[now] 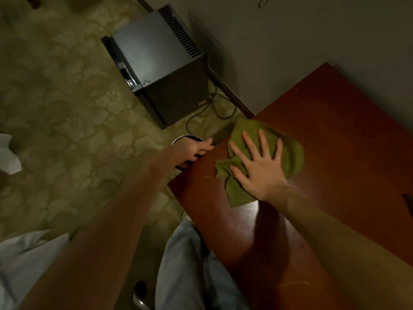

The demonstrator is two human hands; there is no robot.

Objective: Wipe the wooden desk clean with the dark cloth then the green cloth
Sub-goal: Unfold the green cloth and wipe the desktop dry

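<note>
Desk (335,135) corner — green cloth (288,148) half-covered

The person is wearing light, pale grey-blue trousers (192,265) of loose cloth with soft folds over the legs. Both forearms are showing bare, with no sleeves, watch or bracelet on them. The left hand (199,148) and the right hand (257,166) are wearing no gloves and no rings. Near the bottom edge a dark, shiny shoe (139,294) is showing, blurred.
</note>
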